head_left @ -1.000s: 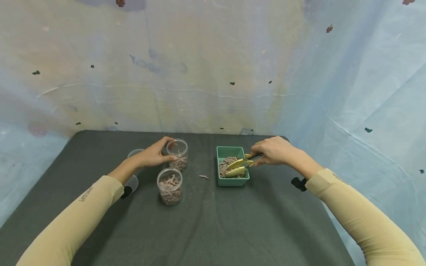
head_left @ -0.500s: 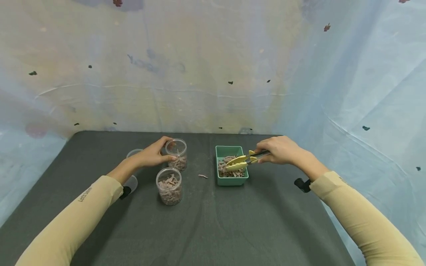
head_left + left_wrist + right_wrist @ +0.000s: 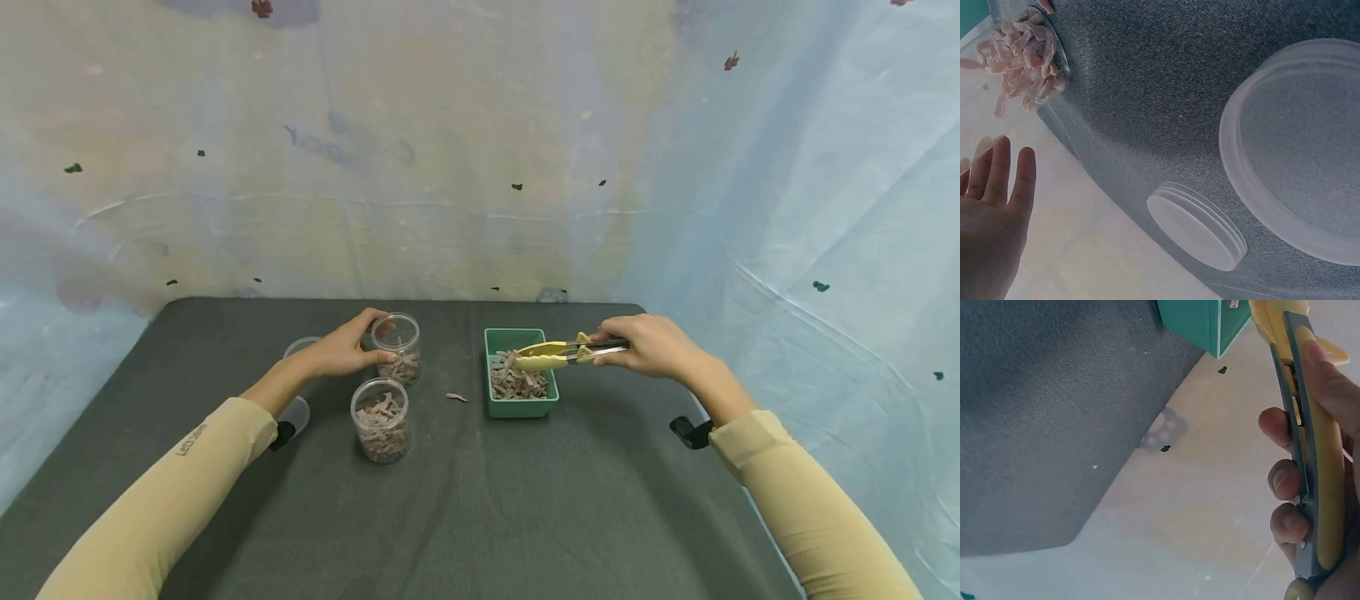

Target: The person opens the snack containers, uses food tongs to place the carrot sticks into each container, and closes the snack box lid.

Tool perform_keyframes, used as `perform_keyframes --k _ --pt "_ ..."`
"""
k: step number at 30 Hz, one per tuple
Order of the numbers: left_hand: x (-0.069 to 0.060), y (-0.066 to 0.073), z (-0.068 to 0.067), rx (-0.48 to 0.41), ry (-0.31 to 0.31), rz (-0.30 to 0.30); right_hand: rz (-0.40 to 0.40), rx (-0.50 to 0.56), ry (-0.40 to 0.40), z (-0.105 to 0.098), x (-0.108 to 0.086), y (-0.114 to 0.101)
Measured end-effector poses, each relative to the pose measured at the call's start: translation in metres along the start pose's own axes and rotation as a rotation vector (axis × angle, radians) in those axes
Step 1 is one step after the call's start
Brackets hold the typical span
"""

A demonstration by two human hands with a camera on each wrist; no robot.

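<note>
Dark tabletop (image 3: pixel 480 500) beneath; I'm watching left hand (image 3: pixel 345 346) gripping farther jar (image 3: pixel 403 354), seemingly steadying it, right hand (image 3: pixel 654 346) clasping tongs (image 3: pixel 543 362) over nearby tub (image 3: pixel 523 409).

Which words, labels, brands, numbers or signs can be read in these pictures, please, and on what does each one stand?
"LETS", probably, starts the small print on the left sleeve; the rest is too small to read.
"Yo", perhaps, starts the faint blue writing on the wall sheet; the rest is too blurred.
No text can be seen on the front jar, rear jar, green tub or yellow tongs.
</note>
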State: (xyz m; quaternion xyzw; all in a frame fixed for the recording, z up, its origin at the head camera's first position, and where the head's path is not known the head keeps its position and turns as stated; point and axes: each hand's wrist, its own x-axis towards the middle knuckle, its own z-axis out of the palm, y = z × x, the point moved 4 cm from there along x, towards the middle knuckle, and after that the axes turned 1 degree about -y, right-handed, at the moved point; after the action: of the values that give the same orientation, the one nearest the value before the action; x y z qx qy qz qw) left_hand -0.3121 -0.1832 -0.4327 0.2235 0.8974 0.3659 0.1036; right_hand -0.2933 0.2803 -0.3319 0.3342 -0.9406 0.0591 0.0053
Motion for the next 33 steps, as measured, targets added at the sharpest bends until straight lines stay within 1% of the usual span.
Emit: perform_keyframes --k 5,10,14,18,28,33 --pt "0.0 -0.001 0.0 -0.006 -0.002 0.0 0.029 0.076 0.067 0.006 -0.01 0.007" --pt "0.001 -0.001 -0.001 -0.004 0.0 -0.001 0.048 0.144 0.118 0.012 -0.014 0.011" --pt "0.001 -0.001 0.0 -0.004 0.001 -0.002 0.067 0.175 0.135 0.018 -0.016 0.013" --pt "0.001 -0.001 0.0 0.0 0.005 -0.001 0.07 0.201 0.145 0.022 -0.018 0.014" --pt "-0.001 0.0 0.0 -0.002 0.008 0.006 0.057 0.244 0.203 0.021 -0.018 0.015" --pt "0.0 -0.001 0.0 -0.002 0.005 0.003 0.065 0.267 0.215 0.02 -0.015 0.015"
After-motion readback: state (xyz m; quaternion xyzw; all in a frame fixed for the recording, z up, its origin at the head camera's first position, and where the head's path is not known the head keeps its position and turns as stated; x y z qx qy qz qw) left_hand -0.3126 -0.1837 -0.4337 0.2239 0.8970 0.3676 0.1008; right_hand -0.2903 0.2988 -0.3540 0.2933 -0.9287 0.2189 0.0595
